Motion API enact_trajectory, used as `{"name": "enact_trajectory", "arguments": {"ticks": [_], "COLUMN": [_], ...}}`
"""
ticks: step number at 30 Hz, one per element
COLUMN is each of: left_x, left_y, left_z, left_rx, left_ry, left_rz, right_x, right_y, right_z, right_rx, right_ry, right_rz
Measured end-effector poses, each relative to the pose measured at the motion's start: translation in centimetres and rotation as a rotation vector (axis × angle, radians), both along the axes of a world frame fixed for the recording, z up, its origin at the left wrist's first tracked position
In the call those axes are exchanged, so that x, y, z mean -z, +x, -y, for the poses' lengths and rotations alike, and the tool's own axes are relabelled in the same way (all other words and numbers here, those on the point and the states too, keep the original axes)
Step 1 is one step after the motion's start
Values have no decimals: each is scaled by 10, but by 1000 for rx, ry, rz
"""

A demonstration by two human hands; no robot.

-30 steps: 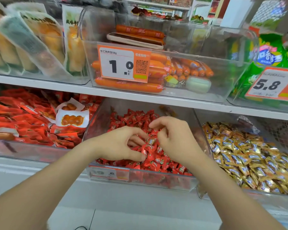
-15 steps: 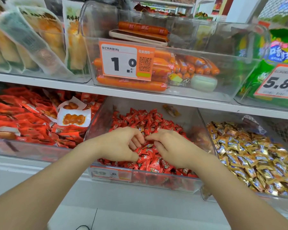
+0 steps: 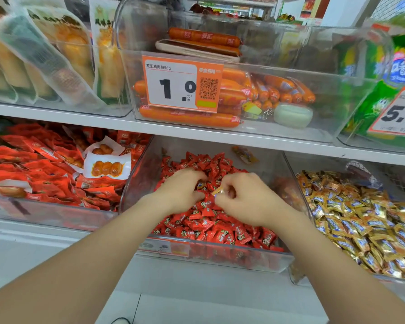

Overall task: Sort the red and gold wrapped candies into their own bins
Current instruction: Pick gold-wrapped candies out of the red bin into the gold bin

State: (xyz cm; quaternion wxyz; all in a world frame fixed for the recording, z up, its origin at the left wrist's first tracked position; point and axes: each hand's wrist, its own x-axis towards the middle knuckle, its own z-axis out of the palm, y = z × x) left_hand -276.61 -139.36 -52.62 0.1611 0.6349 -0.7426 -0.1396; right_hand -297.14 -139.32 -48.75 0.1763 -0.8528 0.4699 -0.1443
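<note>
Since the frame 0.5 s earlier, the right hand [image 3: 250, 199] had lifted slightly out of the pile and now showed 1 gold candy [image 3: 218, 191] at its fingertips; the left hand [image 3: 181, 191] had stayed in place.

1. Right hand: thumb and forefinger were pinched together on the gold candy, just above the red candies [image 3: 211, 220], near the centre of the middle bin [image 3: 136, 183].
2. Left hand: fingers were curled down into the red candies, just beside the right hand. Whether they gripped a piece could not be told.
3. Middle bin: it sat on the lower shelf [image 3: 56, 232], filled with red candies. 1 yellowish piece [image 3: 244, 154] lay against its back wall.
4. Right bin [image 3: 297, 274]: it stood against the right wall of the middle bin and held the gold pile [image 3: 360, 218].
5. Upper shelf [image 3: 103, 120]: a clear bin of sausages [image 3: 187, 118] carried a price tag [image 3: 180, 83] reading 1.0.
</note>
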Motion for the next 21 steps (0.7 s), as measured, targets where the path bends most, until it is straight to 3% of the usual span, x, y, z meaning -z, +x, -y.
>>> {"name": "enact_trajectory", "arguments": {"ticks": [4, 8, 14, 18, 21], "left_x": [-2, 0, 0, -8, -19], "left_y": [0, 6, 6, 13, 18], "left_z": [4, 0, -5, -5, -7], "left_rx": [-67, -60, -39, -89, -183], "left_ry": [12, 55, 102, 159, 63], "left_rz": [-103, -83, -49, -169, -238], "right_x": [-7, -4, 4, 12, 7], "right_y": [4, 9, 22, 26, 15], "right_z": [-3, -9, -28, -39, -23], "right_rx": [97, 14, -136, -242, -201], "right_ry": [-37, -72, 11, 21, -66], "right_rz": [186, 177, -76, -221, -346]}}
